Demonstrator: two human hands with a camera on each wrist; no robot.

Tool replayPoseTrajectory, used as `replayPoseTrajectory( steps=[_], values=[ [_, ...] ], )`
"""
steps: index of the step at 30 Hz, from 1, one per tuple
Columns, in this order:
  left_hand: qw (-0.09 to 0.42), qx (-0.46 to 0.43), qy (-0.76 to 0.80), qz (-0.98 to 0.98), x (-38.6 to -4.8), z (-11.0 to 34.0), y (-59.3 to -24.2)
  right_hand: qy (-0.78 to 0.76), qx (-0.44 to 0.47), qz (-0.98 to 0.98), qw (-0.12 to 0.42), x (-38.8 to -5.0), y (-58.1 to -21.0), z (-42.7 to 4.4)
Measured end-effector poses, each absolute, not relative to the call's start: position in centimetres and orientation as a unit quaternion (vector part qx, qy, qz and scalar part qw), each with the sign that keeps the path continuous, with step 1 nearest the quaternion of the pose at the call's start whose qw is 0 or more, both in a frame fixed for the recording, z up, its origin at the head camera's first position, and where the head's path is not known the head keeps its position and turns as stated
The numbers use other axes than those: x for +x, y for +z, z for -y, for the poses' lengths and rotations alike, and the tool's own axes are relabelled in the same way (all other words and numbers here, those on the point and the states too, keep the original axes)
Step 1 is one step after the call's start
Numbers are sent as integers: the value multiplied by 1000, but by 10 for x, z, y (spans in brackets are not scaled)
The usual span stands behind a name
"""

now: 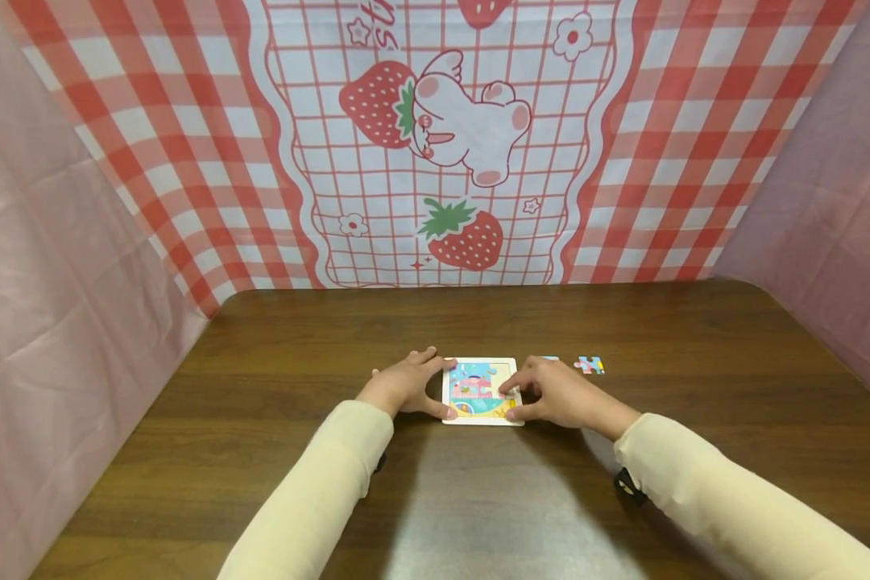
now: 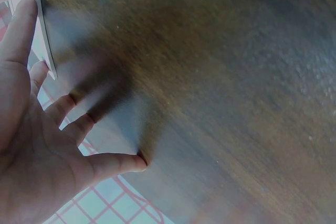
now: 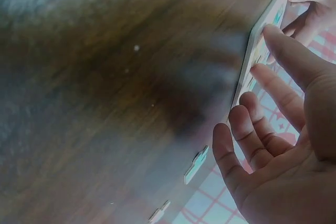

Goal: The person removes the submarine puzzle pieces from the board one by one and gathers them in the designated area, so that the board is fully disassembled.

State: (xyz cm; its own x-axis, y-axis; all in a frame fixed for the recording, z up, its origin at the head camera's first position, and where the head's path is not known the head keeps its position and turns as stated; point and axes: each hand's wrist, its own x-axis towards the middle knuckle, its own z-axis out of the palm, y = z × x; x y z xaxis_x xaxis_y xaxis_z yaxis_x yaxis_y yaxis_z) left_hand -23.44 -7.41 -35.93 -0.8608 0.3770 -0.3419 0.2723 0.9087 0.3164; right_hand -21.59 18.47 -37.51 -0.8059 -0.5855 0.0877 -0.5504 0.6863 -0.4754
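A small jigsaw puzzle in a white frame [image 1: 482,422] lies flat on the table in the head view. Its colourful picture [image 1: 470,388] fills most of the frame; a pale bare patch shows at the upper right. My left hand [image 1: 400,385] rests at the left edge, thumb and index finger touching the frame, the other fingers spread on the table in the left wrist view. With its index fingertip, my right hand [image 1: 564,395] touches the puzzle's right part, its thumb on the lower right corner. Its other fingers are loosely bent and hold nothing.
A loose puzzle piece [image 1: 590,365] lies on the brown wooden table [image 1: 319,338], right of the frame. Another piece [image 1: 550,358] is partly hidden behind my right hand. A red-and-white checked cloth [image 1: 645,161] hangs behind the table, with pink cloth at both sides.
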Motion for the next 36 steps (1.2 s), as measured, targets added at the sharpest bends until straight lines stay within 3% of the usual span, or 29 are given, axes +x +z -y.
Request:
replayPoseTrajectory(
  steps=[36],
  values=[
    [219, 168, 118, -954, -235, 75, -358, -235, -312, -920, 17, -214, -376, -180]
  ],
)
